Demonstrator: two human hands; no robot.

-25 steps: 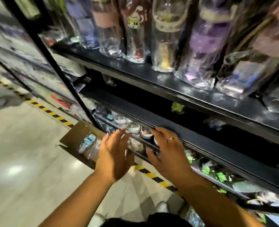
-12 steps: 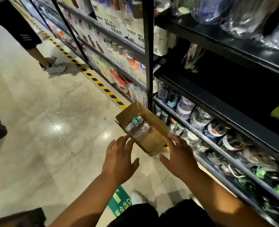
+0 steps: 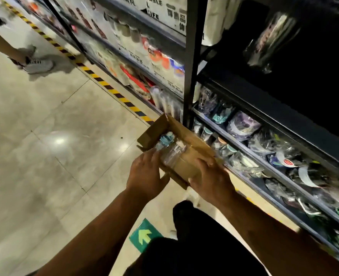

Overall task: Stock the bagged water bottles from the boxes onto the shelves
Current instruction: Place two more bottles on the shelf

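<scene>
Head view: I see 1 open cardboard box [image 3: 192, 156] in front of the lower shelf [image 3: 268, 166], just beside the black upright post [image 3: 190, 56]. The left hand [image 3: 144, 176] grips the box at its left wall, fingers curled over the edge and thumb at the near corner. The right hand [image 3: 210, 176] grips the right side in the same way, fingers bent over the top edge. I cannot tell if the box rests on something.

Inside the box lies a bagged water bottle [image 3: 170, 148] with a teal lid, its clear bag reaching up to the near rim. The far flap of the box stands open toward the post.

The lower shelf is packed with bagged bottles up to its front edge. On the dark shelf above stands 1 bagged bottle [image 3: 270, 38], with open room around it.

To the left of the box the tiled floor [image 3: 55, 156] is wide and open. A yellow-black stripe [image 3: 105, 84] runs along the foot of the shelves. A green arrow sticker [image 3: 144, 236] lies near my legs. Another person's shoe [image 3: 39, 65] is far up the aisle, well apart from the box.
</scene>
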